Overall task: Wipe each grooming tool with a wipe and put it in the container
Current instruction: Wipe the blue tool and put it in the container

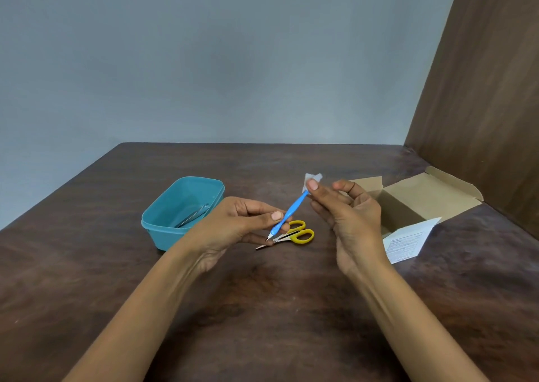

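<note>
Left hand [233, 224] — thumb and fingers pinched round the lower shaft of the blue-handled tool [288, 215], just above its metal tip, which points down and toward the person. The tool's long axis rises from this grip up, away and to the right, ending at the right hand [347, 206]. There the thumb and forefinger pinch the small white wipe [312, 181] closed over the tool's far end, the remaining fingers loosely curled. The wipe thus sits at the end of the shaft farthest from the left hand's grip; any stroke along the handle would, by this reading, run down the axis toward the left hand.

Directly beneath the tool, below and between the two hands, the yellow-handled scissors [294, 234] lie flat on the table [262, 308], untouched and judged still unwiped. Beyond the left hand and to its left stands the teal container [163, 221], with a slim metal tool [194, 215] — apparently tweezers — already inside. The left hand is the nearer to it. Beyond the right hand, to its right, an open cardboard box [414, 201] and a printed sachet [408, 241].
</note>
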A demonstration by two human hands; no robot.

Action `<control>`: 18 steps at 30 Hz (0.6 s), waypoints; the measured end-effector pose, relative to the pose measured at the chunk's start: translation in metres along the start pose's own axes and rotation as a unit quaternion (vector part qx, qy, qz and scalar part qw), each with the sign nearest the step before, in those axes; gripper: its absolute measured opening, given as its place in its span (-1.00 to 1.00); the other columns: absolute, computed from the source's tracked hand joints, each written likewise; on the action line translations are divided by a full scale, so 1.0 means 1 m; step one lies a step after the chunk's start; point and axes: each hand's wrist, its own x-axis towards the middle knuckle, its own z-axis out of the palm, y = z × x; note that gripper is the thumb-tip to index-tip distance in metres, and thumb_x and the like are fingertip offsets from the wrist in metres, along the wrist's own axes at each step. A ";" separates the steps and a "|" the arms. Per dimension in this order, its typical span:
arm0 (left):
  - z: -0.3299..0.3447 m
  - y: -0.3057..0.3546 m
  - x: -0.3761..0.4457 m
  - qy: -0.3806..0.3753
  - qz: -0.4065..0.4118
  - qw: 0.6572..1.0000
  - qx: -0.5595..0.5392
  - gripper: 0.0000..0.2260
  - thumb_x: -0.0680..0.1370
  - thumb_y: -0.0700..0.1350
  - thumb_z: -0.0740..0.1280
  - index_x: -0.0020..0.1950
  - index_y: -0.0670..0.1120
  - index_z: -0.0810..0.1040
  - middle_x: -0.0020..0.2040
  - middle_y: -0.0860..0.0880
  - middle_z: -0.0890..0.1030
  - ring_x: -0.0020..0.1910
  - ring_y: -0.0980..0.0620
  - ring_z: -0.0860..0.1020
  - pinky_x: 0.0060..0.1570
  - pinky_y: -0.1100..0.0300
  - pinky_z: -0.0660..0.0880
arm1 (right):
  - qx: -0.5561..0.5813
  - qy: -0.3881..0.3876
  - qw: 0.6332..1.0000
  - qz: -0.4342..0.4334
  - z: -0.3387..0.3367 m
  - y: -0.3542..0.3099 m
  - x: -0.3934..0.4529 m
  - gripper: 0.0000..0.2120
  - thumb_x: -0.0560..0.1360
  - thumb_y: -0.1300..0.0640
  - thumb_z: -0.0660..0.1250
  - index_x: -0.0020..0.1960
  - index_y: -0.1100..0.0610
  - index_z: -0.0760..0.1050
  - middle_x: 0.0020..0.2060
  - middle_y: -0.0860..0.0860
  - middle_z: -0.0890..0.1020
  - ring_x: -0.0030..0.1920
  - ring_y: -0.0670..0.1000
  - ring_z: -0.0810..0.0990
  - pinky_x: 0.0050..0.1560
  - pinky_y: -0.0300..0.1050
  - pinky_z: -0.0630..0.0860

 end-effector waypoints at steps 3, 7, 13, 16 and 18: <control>0.005 -0.001 0.001 0.034 0.026 0.999 0.029 -0.76 0.32 -0.04 0.46 -0.09 -0.12 0.70 -0.16 -0.11 0.71 -0.18 0.09 0.64 -0.18 0.31 0.56 | -0.029 -0.009 1.000 -0.005 0.001 0.005 -0.003 -0.67 0.28 0.31 0.52 -0.16 0.11 0.39 -0.24 0.09 0.72 -0.18 -0.02 0.71 -0.18 -0.22 0.58; 0.010 -0.002 0.002 0.047 0.040 0.997 0.046 -0.87 0.40 -0.15 0.46 -0.10 -0.16 0.70 -0.23 -0.13 0.70 -0.24 0.09 0.64 -0.23 0.33 0.54 | -0.062 -0.011 0.998 0.002 0.002 0.010 -0.005 -0.65 0.22 0.28 0.54 -0.14 0.13 0.41 -0.28 0.07 0.72 -0.21 -0.02 0.71 -0.09 -0.16 0.60; 0.006 0.000 0.000 0.006 0.020 0.999 0.037 -0.78 0.36 0.00 0.42 -0.11 -0.09 0.72 -0.24 -0.09 0.70 -0.16 0.02 0.65 -0.08 0.22 0.58 | -0.028 -0.022 0.999 0.002 -0.002 0.003 -0.001 -0.69 0.28 0.32 0.51 -0.17 0.11 0.40 -0.26 0.09 0.72 -0.20 -0.01 0.70 -0.16 -0.22 0.59; 0.004 0.001 -0.001 -0.012 -0.003 1.000 0.010 -0.79 0.37 0.02 0.40 -0.14 -0.06 0.72 -0.24 -0.08 0.70 -0.13 0.00 0.65 -0.13 0.26 0.58 | 0.007 -0.046 0.998 0.031 -0.003 0.002 0.001 -0.72 0.26 0.28 0.49 -0.17 0.11 0.42 -0.30 0.05 0.69 -0.22 -0.04 0.68 -0.17 -0.25 0.61; 0.004 0.001 -0.001 -0.016 -0.008 1.000 0.000 -0.79 0.37 0.01 0.39 -0.13 -0.07 0.72 -0.24 -0.08 0.69 -0.12 -0.01 0.65 -0.12 0.26 0.59 | 0.012 -0.061 0.997 0.052 -0.003 0.002 0.000 -0.73 0.26 0.27 0.48 -0.15 0.13 0.43 -0.31 0.04 0.69 -0.24 -0.06 0.68 -0.19 -0.27 0.60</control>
